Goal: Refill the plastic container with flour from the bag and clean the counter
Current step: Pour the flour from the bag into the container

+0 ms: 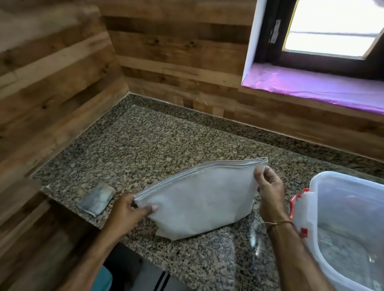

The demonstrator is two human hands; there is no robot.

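Both hands hold a pale white bag [201,198] by its two top corners. On the bag's left, the left hand [129,209] pinches the lower corner between thumb and curled fingers. On the bag's right, the right hand [270,191] pinches the higher corner with thumb and fingertips, so the bag's top edge slopes upward from left to right. That top edge is a grey, ridged seam and appears closed. The bag looks flat and slack, and its bottom edge rests on a speckled granite surface [141,146], close to the surface's front edge. A thin thread bracelet [279,224] circles the right wrist, just below and right of the bag.

Right of the bag, near it but not touching, stands a large translucent plastic container [336,278] with no lid on it. A red latch [293,201] hangs on the side that faces the bag. Its walls are hazy, and I cannot tell whether any flour lies inside.

Left of the bag, just beyond the left hand, a small flat greyish packet [97,199] lies on the surface near its front corner.

Behind the bag, the surface runs back to a corner of brown wooden plank walls [54,79]. Above and to the right of the bag is a dark-framed window [331,25], bright with daylight, with a shiny purple covering on its sill [326,89].
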